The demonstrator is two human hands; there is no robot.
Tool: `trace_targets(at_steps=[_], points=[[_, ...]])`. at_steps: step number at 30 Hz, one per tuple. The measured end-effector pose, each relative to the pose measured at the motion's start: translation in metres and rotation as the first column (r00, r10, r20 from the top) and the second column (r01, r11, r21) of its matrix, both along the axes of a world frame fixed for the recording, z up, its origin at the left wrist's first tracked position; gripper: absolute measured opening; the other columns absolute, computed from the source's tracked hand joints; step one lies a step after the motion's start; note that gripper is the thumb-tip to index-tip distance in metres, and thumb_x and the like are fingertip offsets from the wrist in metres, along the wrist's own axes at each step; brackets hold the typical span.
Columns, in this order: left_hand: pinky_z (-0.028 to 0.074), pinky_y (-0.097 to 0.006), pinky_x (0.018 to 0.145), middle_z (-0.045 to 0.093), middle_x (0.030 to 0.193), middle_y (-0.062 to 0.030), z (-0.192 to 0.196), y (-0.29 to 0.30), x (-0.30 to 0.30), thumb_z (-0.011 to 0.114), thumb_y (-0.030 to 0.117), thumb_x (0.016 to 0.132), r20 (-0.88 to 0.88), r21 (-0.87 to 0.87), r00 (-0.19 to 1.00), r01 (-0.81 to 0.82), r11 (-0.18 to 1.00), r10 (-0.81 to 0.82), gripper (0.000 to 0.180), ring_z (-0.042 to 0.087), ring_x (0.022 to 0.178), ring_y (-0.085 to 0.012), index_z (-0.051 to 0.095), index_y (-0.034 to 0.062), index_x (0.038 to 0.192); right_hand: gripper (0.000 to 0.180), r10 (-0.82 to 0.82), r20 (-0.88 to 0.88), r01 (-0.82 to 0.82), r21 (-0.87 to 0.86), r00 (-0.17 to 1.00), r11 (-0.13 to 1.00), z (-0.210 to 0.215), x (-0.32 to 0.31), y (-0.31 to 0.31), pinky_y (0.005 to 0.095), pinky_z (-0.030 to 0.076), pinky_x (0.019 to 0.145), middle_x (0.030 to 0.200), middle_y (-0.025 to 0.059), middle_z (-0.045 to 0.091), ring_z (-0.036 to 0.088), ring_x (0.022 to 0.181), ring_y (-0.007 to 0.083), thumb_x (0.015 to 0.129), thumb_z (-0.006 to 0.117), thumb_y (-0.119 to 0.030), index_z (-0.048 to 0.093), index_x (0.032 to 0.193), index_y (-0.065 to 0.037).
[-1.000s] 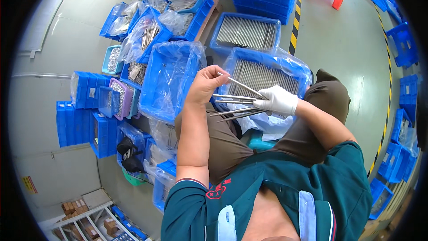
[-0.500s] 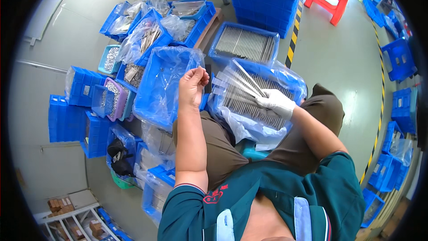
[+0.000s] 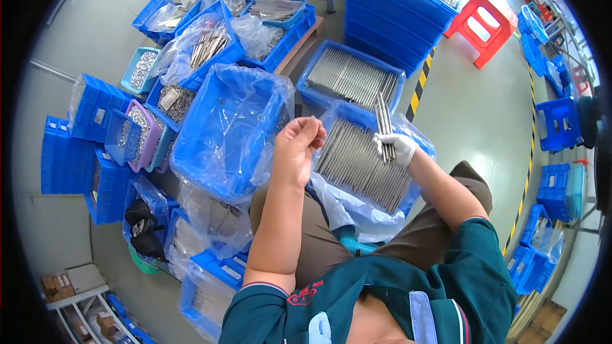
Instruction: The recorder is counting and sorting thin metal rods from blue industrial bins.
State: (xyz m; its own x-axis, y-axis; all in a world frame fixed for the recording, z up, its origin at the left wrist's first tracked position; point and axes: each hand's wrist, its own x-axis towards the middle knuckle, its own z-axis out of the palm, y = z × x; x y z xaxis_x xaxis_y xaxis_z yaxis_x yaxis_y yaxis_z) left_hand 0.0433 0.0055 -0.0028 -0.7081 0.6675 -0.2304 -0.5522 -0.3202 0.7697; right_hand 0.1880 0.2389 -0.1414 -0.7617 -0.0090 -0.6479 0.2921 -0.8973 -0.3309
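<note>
My right hand (image 3: 399,148), in a white glove, grips a small bundle of slim metal rods (image 3: 384,114) that point away from me. Below it is a plastic-lined blue bin with rows of similar metal rods (image 3: 360,159). My bare left hand (image 3: 298,146) is raised near that bin's left side, its fingertips pinched together. Whatever may be between those fingertips is too small or hidden to make out. Left of this hand stands a blue bin (image 3: 217,124) with a clear plastic liner.
Beyond the near bin sits another blue bin of rods (image 3: 350,75), with stacked blue crates (image 3: 389,22) behind it. A red stool (image 3: 481,28) stands at the far right. Baskets of small metal parts (image 3: 141,70) and bagged bins crowd the left. Striped tape (image 3: 419,86) marks the floor.
The rods in my right hand were fanned out and blurred toward the left; now they are gathered and point away from me. My left hand stays pinched, slightly nearer the rod bin.
</note>
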Motion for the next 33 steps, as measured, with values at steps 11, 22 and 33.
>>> trace_targets(at_steps=[11, 22, 33], points=[[0.041, -0.028, 0.072, 0.059, 0.081, -0.0093, 0.012, -0.014, -0.009, 0.063, 0.021, 0.085, 0.054, 0.068, 0.999, -0.001, 0.998, -0.003, 0.022, 0.052, 0.077, -0.0160, 0.057, -0.0002, 0.088, 0.015, -0.010, 0.181, -0.003, 0.068, 0.983, 0.998, -0.128, -0.159, 0.113, 0.0310, 0.054, 0.056, 0.075, 0.0090, 0.060, 0.060, 0.062, 0.0175, 0.090, 0.050, -0.010, 0.055, 0.089, 0.004], [0.037, -0.033, 0.060, 0.056, 0.071, -0.0072, 0.012, -0.004, -0.037, 0.070, 0.030, 0.079, 0.186, -0.020, 0.982, -0.021, 1.000, 0.025, 0.028, 0.048, 0.068, -0.0201, 0.058, 0.0045, 0.079, 0.018, -0.188, 0.180, 0.154, 0.185, 0.966, 0.971, -0.225, -0.253, 0.162, 0.0389, 0.055, 0.066, 0.085, 0.0118, 0.061, 0.063, 0.074, 0.0248, 0.092, 0.047, -0.012, 0.052, 0.101, 0.003], [0.041, -0.035, 0.070, 0.059, 0.075, -0.0108, 0.009, -0.005, -0.042, 0.071, 0.023, 0.078, 0.329, 0.066, 0.944, 0.009, 0.998, -0.030, 0.025, 0.052, 0.073, -0.0211, 0.060, 0.0013, 0.082, 0.022, 0.052, 0.586, -0.584, 0.810, 0.808, -0.057, -0.297, -0.253, 0.234, 0.0470, 0.055, 0.069, 0.087, 0.0185, 0.065, 0.065, 0.082, 0.0327, 0.081, 0.063, -0.013, 0.060, 0.095, 0.005]])
